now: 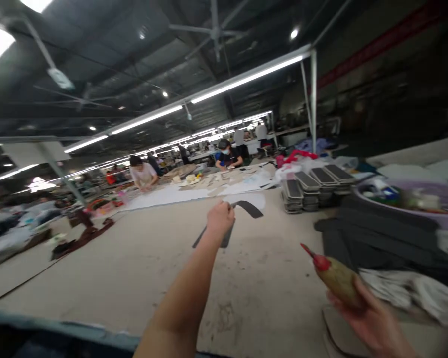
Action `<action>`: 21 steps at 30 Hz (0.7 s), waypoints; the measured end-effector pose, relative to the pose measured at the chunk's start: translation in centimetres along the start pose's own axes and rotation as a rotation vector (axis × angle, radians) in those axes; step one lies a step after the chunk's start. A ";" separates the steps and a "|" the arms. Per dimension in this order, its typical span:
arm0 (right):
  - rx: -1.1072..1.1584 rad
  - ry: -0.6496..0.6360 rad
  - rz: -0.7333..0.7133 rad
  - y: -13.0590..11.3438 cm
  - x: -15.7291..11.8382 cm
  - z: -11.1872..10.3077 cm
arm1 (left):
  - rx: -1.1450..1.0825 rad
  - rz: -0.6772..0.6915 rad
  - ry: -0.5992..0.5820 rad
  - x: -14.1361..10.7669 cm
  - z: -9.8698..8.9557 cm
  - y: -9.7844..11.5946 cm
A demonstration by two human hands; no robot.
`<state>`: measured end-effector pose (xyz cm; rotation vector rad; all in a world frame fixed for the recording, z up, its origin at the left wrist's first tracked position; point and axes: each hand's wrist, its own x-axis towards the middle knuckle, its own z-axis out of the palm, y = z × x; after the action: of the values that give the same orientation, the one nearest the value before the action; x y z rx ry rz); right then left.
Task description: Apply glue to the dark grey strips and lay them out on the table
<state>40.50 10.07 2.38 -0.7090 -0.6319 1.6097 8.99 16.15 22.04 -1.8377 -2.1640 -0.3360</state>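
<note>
My left hand (221,218) is stretched out over the worktable, its fingers closed on a dark grey fabric piece (249,208). One curved end of the fabric sticks out to the right; another part hangs below the wrist. In my right hand (369,313), at the lower right, lies a yellowish squeeze bottle (339,281) with a red collar and a thin red nozzle. The bottle is tilted, nozzle toward the upper left and apart from the fabric. Beneath my right hand is a stack of flat, rounded pieces (343,338), partly hidden.
Stacks of dark panels with pale edges (302,189) stand at the table's right. Nearer are dark folded cloth (384,233) and a purple basin (406,189). White sheets (164,196) lie at the far edge, where two people work. A metal post (313,99) rises behind the stacks.
</note>
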 end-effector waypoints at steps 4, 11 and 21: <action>0.162 0.105 0.072 0.4 -0.7 -0.3 | 0.043 0.025 -0.078 0.4 5.5 1.1; 0.249 -0.137 0.089 0.3 -1.9 2.8 | 0.155 -0.006 -0.278 -3.3 15.4 1.1; 0.265 -0.216 0.111 0.1 -2.3 3.2 | 0.167 -0.058 -0.353 -0.7 20.6 -1.4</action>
<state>38.30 7.72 4.70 -0.3836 -0.5272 1.8480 6.42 22.53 2.53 -1.8543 -2.3891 0.1680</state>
